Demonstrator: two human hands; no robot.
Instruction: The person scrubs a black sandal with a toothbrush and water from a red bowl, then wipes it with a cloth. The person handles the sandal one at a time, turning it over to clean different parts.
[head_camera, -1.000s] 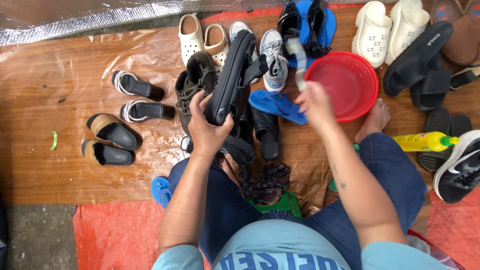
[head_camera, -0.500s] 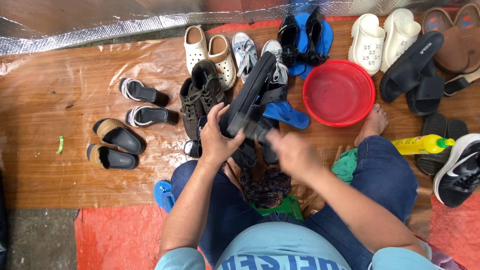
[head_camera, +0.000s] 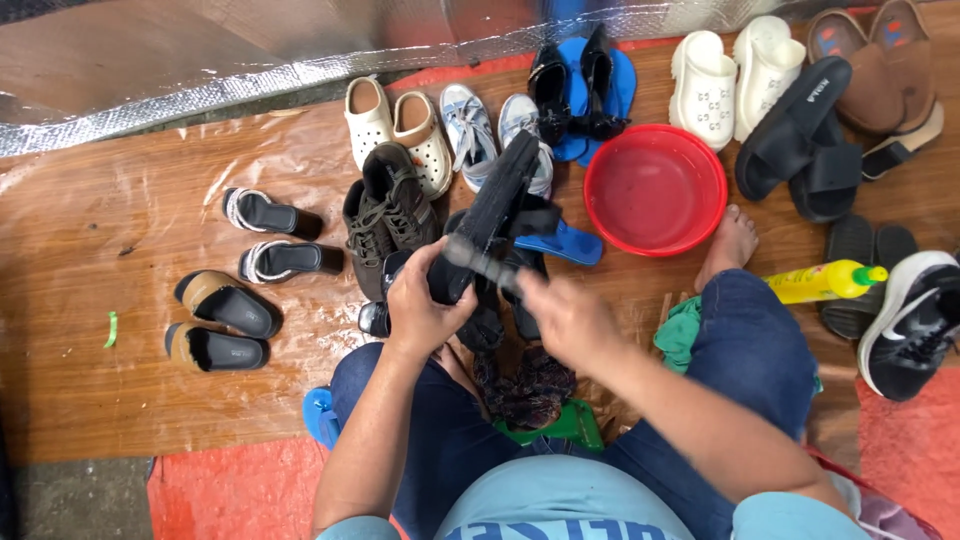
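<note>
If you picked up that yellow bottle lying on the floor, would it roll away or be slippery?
The yellow bottle lies on its side and looks round, so a nudge would probably roll it. Its smooth plastic might be slippery, especially in wet hands. It's probably light enough to lift with one hand.

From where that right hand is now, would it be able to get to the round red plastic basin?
Probably yes. The right hand is beside the black sandal held by the left hand, and the round red plastic basin sits just ahead, with only a blue flip-flop lying low between.
</note>
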